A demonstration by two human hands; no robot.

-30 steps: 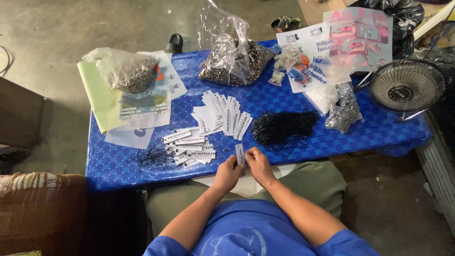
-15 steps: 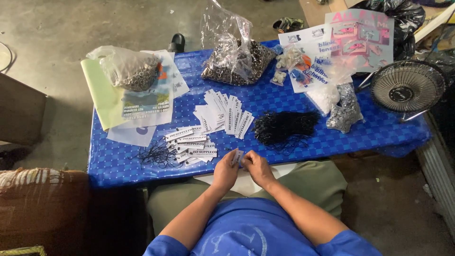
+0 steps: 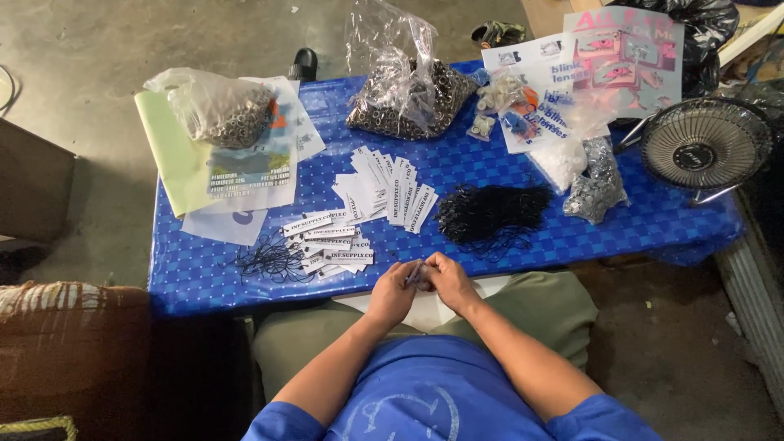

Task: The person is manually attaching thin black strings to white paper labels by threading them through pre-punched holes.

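Both hands meeting at the blue tabletop (image 3: pixel 204 282) edge, left hand (image 3: pixel 392 296) and right hand (image 3: pixel 447 282) fingers pinching 1 small white tag (image 3: pixel 414 273), black cord pile (image 3: pixel 490 214) sitting just ahead

I am wearing a blue short-sleeved shirt (image 3: pixel 441 392) with a pale curved line marking on the front, and olive-green trousers (image 3: pixel 539 306). My forearms are showing bare below the sleeves, and my left hand (image 3: pixel 392 296) and right hand (image 3: pixel 452 282) are wearing no gloves, rings or watch.
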